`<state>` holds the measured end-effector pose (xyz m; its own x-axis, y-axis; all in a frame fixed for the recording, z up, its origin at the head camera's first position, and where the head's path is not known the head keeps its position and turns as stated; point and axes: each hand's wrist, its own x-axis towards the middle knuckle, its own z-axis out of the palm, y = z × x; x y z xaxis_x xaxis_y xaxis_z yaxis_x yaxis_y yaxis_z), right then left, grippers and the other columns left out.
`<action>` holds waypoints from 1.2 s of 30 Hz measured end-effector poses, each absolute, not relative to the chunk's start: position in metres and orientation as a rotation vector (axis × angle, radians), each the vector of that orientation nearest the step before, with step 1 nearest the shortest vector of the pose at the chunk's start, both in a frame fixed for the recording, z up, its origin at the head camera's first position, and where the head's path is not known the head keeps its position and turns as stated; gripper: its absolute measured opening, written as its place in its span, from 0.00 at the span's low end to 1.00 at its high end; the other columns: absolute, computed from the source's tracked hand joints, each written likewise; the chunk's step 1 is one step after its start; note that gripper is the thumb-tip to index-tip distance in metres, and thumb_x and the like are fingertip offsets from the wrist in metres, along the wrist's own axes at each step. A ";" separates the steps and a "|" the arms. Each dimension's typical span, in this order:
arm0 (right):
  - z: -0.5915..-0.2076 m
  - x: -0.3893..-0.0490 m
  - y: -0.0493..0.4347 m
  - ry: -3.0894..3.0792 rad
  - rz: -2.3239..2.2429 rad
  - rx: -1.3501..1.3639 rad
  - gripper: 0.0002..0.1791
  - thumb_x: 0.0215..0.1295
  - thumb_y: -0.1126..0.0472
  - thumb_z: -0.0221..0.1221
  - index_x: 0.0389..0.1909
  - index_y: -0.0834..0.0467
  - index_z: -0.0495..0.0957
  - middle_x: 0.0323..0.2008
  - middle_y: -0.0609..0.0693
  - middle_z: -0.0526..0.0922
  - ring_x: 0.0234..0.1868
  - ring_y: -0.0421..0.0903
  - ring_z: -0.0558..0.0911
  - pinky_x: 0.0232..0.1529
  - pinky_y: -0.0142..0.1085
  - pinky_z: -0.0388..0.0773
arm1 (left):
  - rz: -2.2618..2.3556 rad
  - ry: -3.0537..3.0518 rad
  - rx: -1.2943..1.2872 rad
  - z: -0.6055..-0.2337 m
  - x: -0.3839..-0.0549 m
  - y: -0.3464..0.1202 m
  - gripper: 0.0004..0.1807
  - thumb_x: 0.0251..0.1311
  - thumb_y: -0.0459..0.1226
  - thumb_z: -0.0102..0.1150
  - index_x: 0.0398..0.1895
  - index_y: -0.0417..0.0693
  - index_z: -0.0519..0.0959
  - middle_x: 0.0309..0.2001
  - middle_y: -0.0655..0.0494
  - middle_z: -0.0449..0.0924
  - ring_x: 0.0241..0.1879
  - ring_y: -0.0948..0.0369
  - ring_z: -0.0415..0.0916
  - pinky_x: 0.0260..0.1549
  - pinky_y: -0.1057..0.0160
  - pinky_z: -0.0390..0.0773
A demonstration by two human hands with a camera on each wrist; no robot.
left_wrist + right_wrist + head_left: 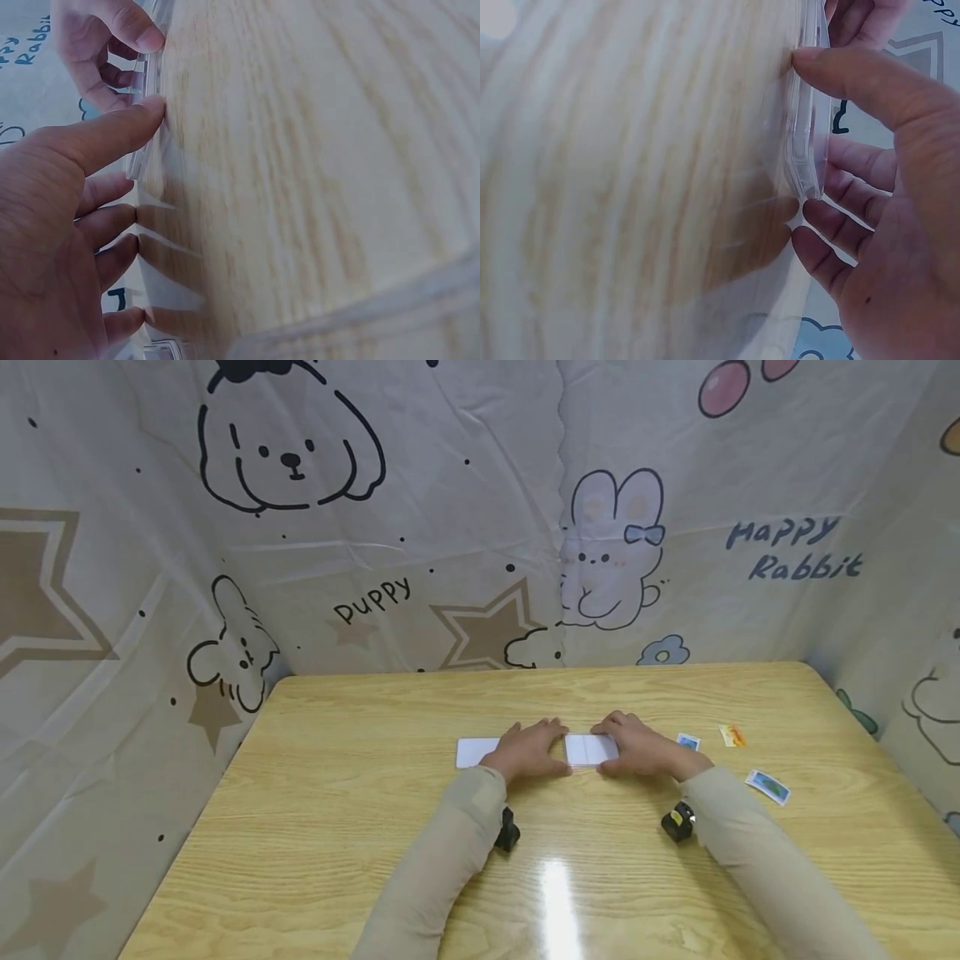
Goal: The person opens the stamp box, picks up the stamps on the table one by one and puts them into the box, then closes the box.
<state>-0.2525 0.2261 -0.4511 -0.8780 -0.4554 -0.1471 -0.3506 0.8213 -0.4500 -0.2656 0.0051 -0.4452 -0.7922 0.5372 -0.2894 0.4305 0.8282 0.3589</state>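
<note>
A flat clear plastic case (590, 749), whitish from above, lies on the wooden table between the two hands. My left hand (531, 750) holds its left end, thumb on the near edge and fingers towards the far edge. At the right end, my right hand (637, 747) grips it the same way. The right wrist view shows the case's layered clear edge (808, 150) between thumb and fingers. Whether its layers are joined cannot be told. Partly behind the left hand lies a second flat whitish case (474, 752); its clear corner (163, 350) appears in the left wrist view.
Right of the right hand are a small blue picture card (687, 742), an orange one (732, 736) and a slightly curled blue-green one (768, 787). Black wrist cameras (678, 822) sit under the forearms. A printed cloth (465, 527) hangs behind the table (360, 827).
</note>
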 end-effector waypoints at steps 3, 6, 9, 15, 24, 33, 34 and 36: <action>-0.451 -0.251 0.226 2.756 -0.630 -0.624 0.35 0.55 0.54 0.67 0.62 0.65 0.70 0.58 0.64 0.71 0.55 0.57 0.71 0.55 0.54 0.75 | 0.393 2.623 0.728 -0.445 -0.266 0.005 0.39 0.61 0.56 0.59 0.73 0.58 0.60 0.77 0.58 0.51 0.76 0.60 0.48 0.75 0.47 0.46; -0.450 -0.251 0.225 2.760 -0.640 -0.639 0.34 0.55 0.54 0.67 0.61 0.65 0.70 0.57 0.64 0.71 0.54 0.57 0.70 0.54 0.53 0.75 | 0.394 2.618 0.730 -0.445 -0.266 0.004 0.39 0.61 0.56 0.59 0.73 0.58 0.60 0.77 0.57 0.51 0.76 0.60 0.47 0.75 0.47 0.45; -0.448 -0.249 0.226 2.776 -0.636 -0.657 0.33 0.56 0.54 0.67 0.60 0.65 0.71 0.57 0.63 0.72 0.54 0.57 0.71 0.54 0.52 0.75 | 0.397 2.609 0.732 -0.446 -0.266 0.004 0.39 0.61 0.56 0.58 0.74 0.57 0.60 0.77 0.58 0.49 0.77 0.61 0.46 0.75 0.47 0.44; -0.442 -0.242 0.230 2.833 -0.625 -0.732 0.33 0.54 0.55 0.68 0.59 0.68 0.72 0.53 0.64 0.73 0.52 0.58 0.72 0.54 0.54 0.75 | 0.400 2.604 0.745 -0.447 -0.264 0.003 0.40 0.62 0.57 0.57 0.74 0.56 0.59 0.77 0.57 0.48 0.77 0.60 0.44 0.75 0.46 0.44; -0.433 -0.216 0.226 2.788 -0.616 -0.781 0.34 0.55 0.51 0.68 0.59 0.65 0.72 0.53 0.61 0.74 0.53 0.57 0.74 0.54 0.52 0.76 | 0.392 2.620 0.759 -0.447 -0.264 0.003 0.38 0.62 0.58 0.55 0.73 0.57 0.60 0.77 0.57 0.48 0.77 0.59 0.46 0.75 0.45 0.44; -0.425 -0.185 0.225 2.801 -0.522 -0.854 0.34 0.54 0.46 0.68 0.57 0.62 0.75 0.51 0.55 0.75 0.51 0.52 0.77 0.49 0.47 0.79 | 0.403 2.628 0.757 -0.447 -0.265 0.004 0.37 0.63 0.58 0.55 0.73 0.57 0.61 0.77 0.56 0.48 0.77 0.59 0.46 0.74 0.44 0.44; -0.425 -0.183 0.225 2.801 -0.516 -0.856 0.34 0.54 0.45 0.68 0.57 0.61 0.75 0.51 0.55 0.75 0.50 0.51 0.78 0.48 0.46 0.79 | 0.408 2.627 0.757 -0.447 -0.265 0.004 0.37 0.63 0.58 0.55 0.73 0.57 0.61 0.77 0.56 0.49 0.77 0.58 0.46 0.74 0.44 0.44; -0.426 -0.177 0.226 2.805 -0.502 -0.867 0.34 0.54 0.45 0.68 0.57 0.62 0.76 0.51 0.54 0.76 0.50 0.50 0.78 0.47 0.45 0.79 | 0.413 2.628 0.758 -0.449 -0.265 0.005 0.37 0.63 0.58 0.55 0.72 0.57 0.62 0.77 0.56 0.49 0.77 0.58 0.47 0.74 0.44 0.44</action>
<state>-0.1769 0.2262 -0.4264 -0.8186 -0.5716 -0.0553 -0.5170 0.7755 -0.3623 -0.2651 0.0050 -0.4486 -0.7853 0.5574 -0.2695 0.4479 0.8120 0.3743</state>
